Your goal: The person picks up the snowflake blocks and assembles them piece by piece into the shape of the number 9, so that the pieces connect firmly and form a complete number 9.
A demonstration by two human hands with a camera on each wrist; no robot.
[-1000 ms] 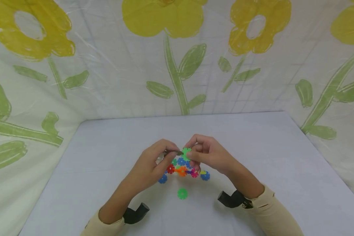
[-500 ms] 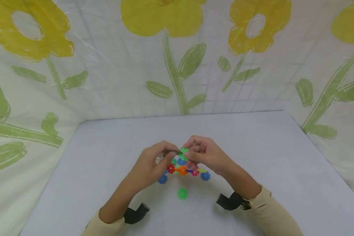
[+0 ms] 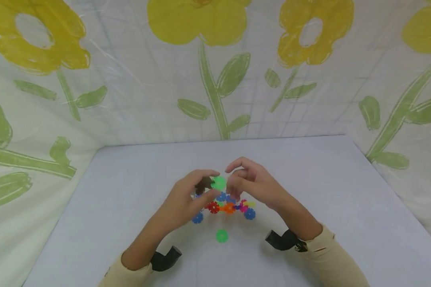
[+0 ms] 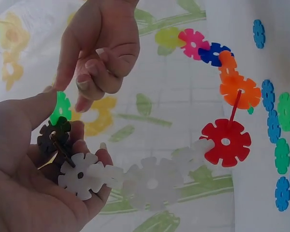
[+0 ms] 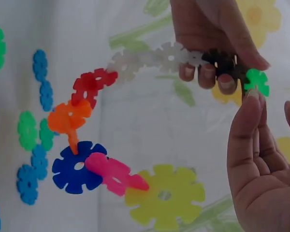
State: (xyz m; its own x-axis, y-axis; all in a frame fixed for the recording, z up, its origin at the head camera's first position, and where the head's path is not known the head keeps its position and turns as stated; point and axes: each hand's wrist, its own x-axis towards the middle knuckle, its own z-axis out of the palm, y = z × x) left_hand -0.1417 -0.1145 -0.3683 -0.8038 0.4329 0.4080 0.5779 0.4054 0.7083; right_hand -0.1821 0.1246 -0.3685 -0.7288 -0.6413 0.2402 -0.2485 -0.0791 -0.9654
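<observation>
My left hand (image 3: 204,187) holds one end of a hanging chain of plastic snowflake discs (image 3: 229,207), pinching its brown disc (image 4: 53,137) between thumb and fingers. A small green disc (image 3: 219,183) is slotted onto that brown disc (image 5: 224,60). From there the chain runs through white discs (image 4: 79,176), a red disc (image 4: 225,141) and an orange disc (image 5: 67,116) to blue (image 5: 77,166), pink (image 5: 113,174) and yellow (image 5: 164,193) discs. My right hand (image 3: 237,179) hovers just right of the green disc (image 5: 257,81), fingers loosely curled and holding nothing.
A loose green disc (image 3: 221,236) lies on the pale table (image 3: 309,179) in front of my hands, with a blue one (image 3: 197,218) to its left. More blue and green discs (image 4: 285,111) lie beneath the chain. Flower-printed sheets wall in the table.
My right hand has let go of the green disc and lifted its fingers away. The left hand keeps the chain, whose hanging part has swung slightly right.
</observation>
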